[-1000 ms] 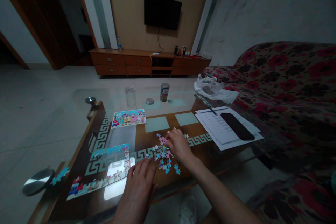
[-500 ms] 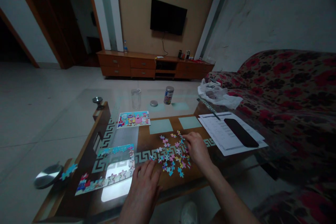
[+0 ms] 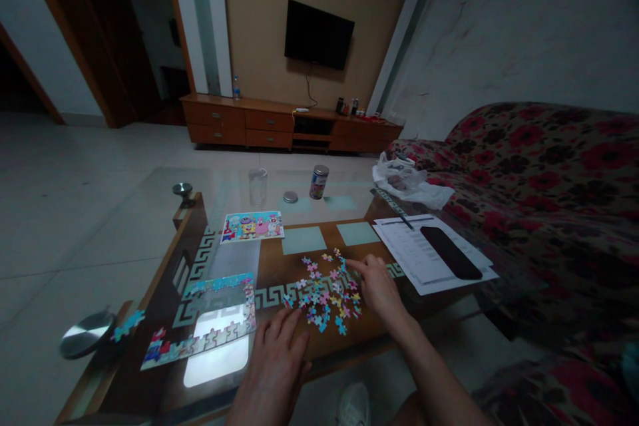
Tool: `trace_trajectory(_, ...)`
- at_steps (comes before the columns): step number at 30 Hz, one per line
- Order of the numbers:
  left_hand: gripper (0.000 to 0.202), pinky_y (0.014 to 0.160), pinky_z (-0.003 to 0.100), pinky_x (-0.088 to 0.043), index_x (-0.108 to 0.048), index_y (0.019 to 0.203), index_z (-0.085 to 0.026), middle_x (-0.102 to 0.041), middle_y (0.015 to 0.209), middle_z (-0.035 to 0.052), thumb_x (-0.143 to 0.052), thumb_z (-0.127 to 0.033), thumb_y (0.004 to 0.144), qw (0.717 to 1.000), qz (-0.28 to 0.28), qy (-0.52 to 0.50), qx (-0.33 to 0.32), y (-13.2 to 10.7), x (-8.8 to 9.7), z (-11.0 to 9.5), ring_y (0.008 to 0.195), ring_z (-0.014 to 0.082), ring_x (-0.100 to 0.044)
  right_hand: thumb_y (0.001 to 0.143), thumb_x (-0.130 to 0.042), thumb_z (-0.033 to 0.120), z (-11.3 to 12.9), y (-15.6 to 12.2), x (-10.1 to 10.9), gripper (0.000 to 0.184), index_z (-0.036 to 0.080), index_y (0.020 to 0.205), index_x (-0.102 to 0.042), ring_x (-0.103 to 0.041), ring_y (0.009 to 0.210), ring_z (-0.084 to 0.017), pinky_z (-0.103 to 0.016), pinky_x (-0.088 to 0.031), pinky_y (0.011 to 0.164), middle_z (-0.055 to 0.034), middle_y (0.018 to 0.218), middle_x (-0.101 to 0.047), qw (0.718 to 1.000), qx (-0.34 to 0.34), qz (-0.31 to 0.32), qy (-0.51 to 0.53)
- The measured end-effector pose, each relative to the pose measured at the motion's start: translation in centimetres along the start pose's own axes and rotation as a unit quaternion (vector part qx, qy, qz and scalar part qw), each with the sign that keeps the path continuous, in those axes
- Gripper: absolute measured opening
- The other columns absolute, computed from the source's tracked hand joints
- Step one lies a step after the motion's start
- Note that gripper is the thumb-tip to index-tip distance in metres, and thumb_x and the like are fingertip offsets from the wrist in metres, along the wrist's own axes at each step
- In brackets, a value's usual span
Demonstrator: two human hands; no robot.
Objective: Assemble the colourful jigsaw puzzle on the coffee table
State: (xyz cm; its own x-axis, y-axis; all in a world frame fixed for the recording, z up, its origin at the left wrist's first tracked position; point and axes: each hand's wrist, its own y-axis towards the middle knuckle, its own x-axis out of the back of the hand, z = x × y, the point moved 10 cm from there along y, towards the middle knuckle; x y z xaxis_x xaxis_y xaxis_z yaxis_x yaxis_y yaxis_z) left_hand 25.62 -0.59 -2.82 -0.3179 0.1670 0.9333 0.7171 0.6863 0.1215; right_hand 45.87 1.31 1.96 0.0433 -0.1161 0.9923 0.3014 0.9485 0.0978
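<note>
Nearest, the left hand (image 3: 277, 363) is laid flat on the glass-topped table (image 3: 279, 259), fingers spread and loose, nothing held; its fingertips are seen just short of the loose puzzle pieces (image 3: 327, 289), which lie at about one o'clock from it. At nine o'clock from that hand the partly built puzzle frame (image 3: 207, 319) is found, only its border filled in. The right hand (image 3: 377, 286) is rested at the three o'clock edge of the scattered pieces, its forefinger stretched out toward eleven o'clock and touching the pile's far edge, the other fingers curled under; whether a piece is pinched beneath them cannot be told. Farther off, at twelve o'clock from the frame, a printed reference picture (image 3: 253, 226) is laid flat. At two o'clock from the right hand, papers (image 3: 414, 256) are seen with a dark flat object (image 3: 450, 252) on top. Beyond, a glass (image 3: 257, 187), a lid (image 3: 290, 197) and a small jar (image 3: 319, 182) are stood near the far edge.
</note>
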Motion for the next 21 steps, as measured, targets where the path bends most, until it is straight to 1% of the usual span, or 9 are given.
trace_trajectory(4,0.029,0.098,0.05,-0.042,-0.065,0.107,-0.025,-0.054,0.136,0.007,-0.066,-0.025,0.078,1.0,-0.007,0.003,0.011,-0.2,0.7,-0.3,0.126,0.0308,-0.046,0.085,-0.045,0.007,1.0,-0.3,-1.0,0.042,0.028,0.11,-0.07,-0.051,0.088,-0.022,-0.027,-0.038,0.075,-0.0093,0.088,-0.058,0.999,0.03,0.022,-0.02)
trace_trajectory(8,0.03,0.102,0.05,-0.04,-0.062,0.108,-0.022,-0.052,0.138,0.0072,-0.066,-0.034,0.08,1.0,0.002,-0.02,-0.012,-0.6,2.7,-1.4,0.128,0.0293,-0.043,0.08,-0.043,0.003,0.6,0.3,-2.0,0.045,0.023,0.109,-0.071,-0.054,0.084,-0.022,-0.03,-0.042,0.076,-0.0097,0.086,-0.061,0.997,0.067,-0.019,-0.033)
trace_trajectory(9,0.03,0.102,0.05,-0.041,-0.062,0.108,-0.021,-0.052,0.137,0.0075,-0.064,-0.036,0.081,1.0,0.006,-0.022,-0.015,-0.7,3.1,-1.5,0.128,0.0292,-0.043,0.08,-0.042,0.003,0.5,0.8,-2.3,0.047,0.022,0.114,-0.068,-0.055,0.084,-0.022,-0.031,-0.043,0.077,-0.0098,0.091,-0.063,0.996,0.081,-0.039,-0.028)
trace_trajectory(11,0.028,0.101,0.05,-0.041,-0.062,0.106,-0.02,-0.052,0.136,0.0081,-0.062,-0.036,0.083,1.0,0.005,-0.024,-0.017,-1.0,3.9,-1.4,0.127,0.0293,-0.043,0.079,-0.04,0.003,0.7,2.0,-2.7,0.053,0.021,0.124,-0.06,-0.057,0.093,-0.024,-0.034,-0.045,0.081,-0.0105,0.109,-0.063,0.991,0.103,-0.086,-0.009)
trace_trajectory(12,0.027,0.101,0.05,-0.041,-0.061,0.106,-0.02,-0.052,0.135,0.0082,-0.061,-0.035,0.083,0.999,-0.002,-0.026,-0.019,-1.1,4.3,-1.2,0.127,0.0291,-0.043,0.078,-0.038,0.003,1.0,2.5,-3.0,0.056,0.021,0.128,-0.057,-0.056,0.101,-0.025,-0.036,-0.046,0.084,-0.0105,0.118,-0.061,0.988,0.116,-0.098,0.007)
trace_trajectory(14,0.024,0.101,0.049,-0.04,-0.06,0.107,-0.02,-0.053,0.132,0.0072,-0.059,-0.03,0.085,0.999,-0.026,-0.036,-0.016,-1.5,5.4,-0.4,0.124,0.0276,-0.043,0.079,-0.036,0.004,1.6,3.4,-3.6,0.056,0.018,0.131,-0.053,-0.054,0.111,-0.026,-0.038,-0.046,0.089,-0.0119,0.126,-0.058,0.985,0.13,-0.106,0.031)
trace_trajectory(17,0.025,0.097,0.044,-0.041,-0.059,0.108,-0.022,-0.057,0.122,0.0049,-0.055,-0.017,0.084,0.996,-0.067,-0.052,0.029,-2.0,7.6,2.5,0.115,0.0243,-0.047,0.081,-0.036,0.008,2.6,3.9,-4.5,0.053,0.014,0.13,-0.053,-0.056,0.113,-0.027,-0.04,-0.046,0.092,-0.0139,0.126,-0.06,0.985,0.141,-0.084,0.056)
trace_trajectory(19,0.028,0.092,0.041,-0.042,-0.061,0.105,-0.022,-0.059,0.117,0.0054,-0.053,-0.01,0.081,0.991,-0.089,-0.044,0.092,-2.4,9.3,5.9,0.109,0.0237,-0.049,0.08,-0.038,0.011,2.9,3.8,-4.7,0.051,0.014,0.128,-0.055,-0.058,0.11,-0.028,-0.04,-0.048,0.09,-0.0134,0.123,-0.062,0.985,0.142,-0.073,0.065)
trace_trajectory(21,0.036,0.089,0.04,-0.042,-0.061,0.107,-0.022,-0.059,0.113,0.0058,-0.051,-0.005,0.077,0.981,-0.108,-0.021,0.161,-3.3,11.1,9.9,0.106,0.0239,-0.049,0.079,-0.039,0.012,2.8,3.6,-4.4,0.05,0.014,0.126,-0.057,-0.059,0.107,-0.028,-0.04,-0.049,0.088,-0.0132,0.119,-0.064,0.985,0.139,-0.08,0.068)
